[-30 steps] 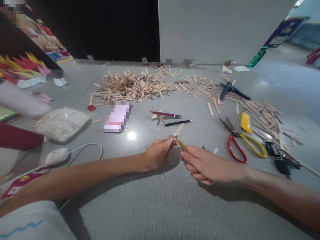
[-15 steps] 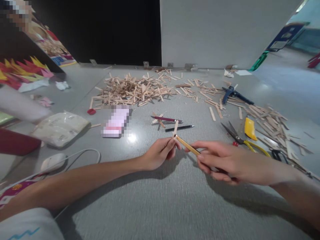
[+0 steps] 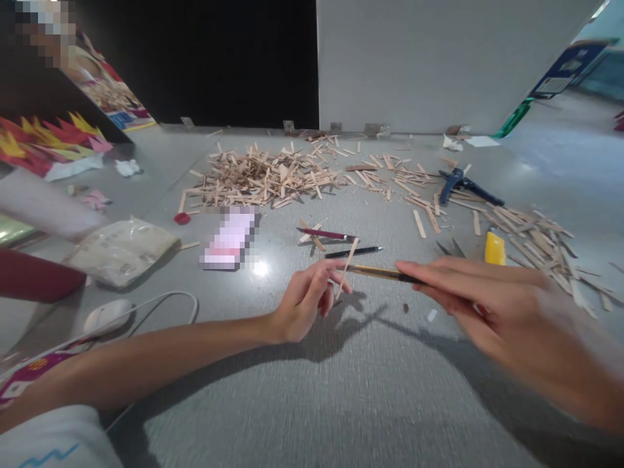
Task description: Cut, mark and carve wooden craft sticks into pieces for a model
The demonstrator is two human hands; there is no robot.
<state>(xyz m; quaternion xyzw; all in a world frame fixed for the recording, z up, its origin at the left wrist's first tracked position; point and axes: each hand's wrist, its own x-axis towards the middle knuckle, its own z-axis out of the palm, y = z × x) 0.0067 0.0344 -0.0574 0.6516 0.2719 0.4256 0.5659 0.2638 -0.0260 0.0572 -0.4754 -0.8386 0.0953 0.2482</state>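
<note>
My left hand (image 3: 307, 296) is near the middle of the table with its fingers curled. A thin wooden craft stick (image 3: 351, 252) stands slanted at its fingertips. My right hand (image 3: 507, 305) grips a slim gold-and-dark tool (image 3: 377, 272) that looks like tweezers. The tool points left, and its tip meets the stick beside my left fingers. Just beyond lie a dark red pen (image 3: 329, 233) and a black pen (image 3: 363, 251). Small wooden pieces (image 3: 316, 242) are under the red pen. Scissors (image 3: 457, 249) are partly hidden behind my right hand.
A heap of broken craft sticks (image 3: 263, 175) spreads across the back. More sticks (image 3: 541, 244), blue pliers (image 3: 455, 185) and a yellow object (image 3: 495, 248) are at the right. A phone (image 3: 229, 239), a plastic packet (image 3: 124, 253) and a white mouse (image 3: 108, 316) with its cable sit left.
My right hand has turned and shifted right, so the tool lies more level. The wooden stick shows more of its length, and my left fingers have loosened around it.
</note>
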